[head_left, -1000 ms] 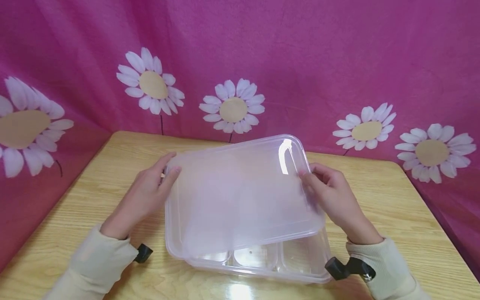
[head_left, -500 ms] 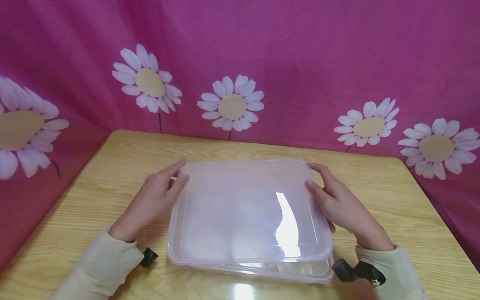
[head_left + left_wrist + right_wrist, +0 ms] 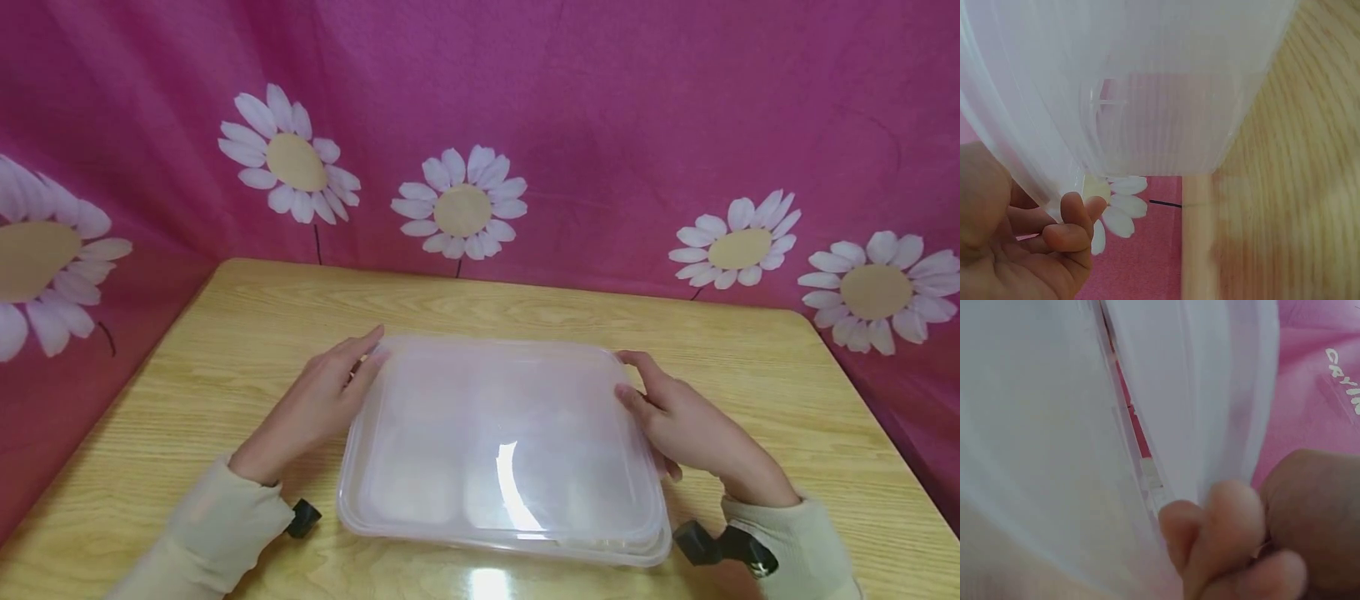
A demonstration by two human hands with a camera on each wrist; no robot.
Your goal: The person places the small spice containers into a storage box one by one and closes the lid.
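A translucent, frosted plastic lid [image 3: 450,425] lies over a clear plastic food container [image 3: 1160,125] in front of me. The container's front rim [image 3: 600,552] shows just past the lid's near edge. At the lid's far left corner, my left hand [image 3: 315,404] grips the edge, thumb above and fingers curled beneath. My right hand [image 3: 693,429] holds the opposite edge, its thumb on top. In the right wrist view a narrow gap separates the lid [image 3: 1210,394] from the container wall [image 3: 1035,437]. Most of the container is hidden beneath the lid.
The light wood table [image 3: 240,333] carries the container near its front. Behind and beside it hangs a magenta cloth [image 3: 585,108] printed with white daisies. Black camera mounts [image 3: 697,543] stick out at both sleeves.
Both hands have brought the lid toward me and down, levelling its tilt over the container. The container's compartments, visible at its near side before, are now covered.
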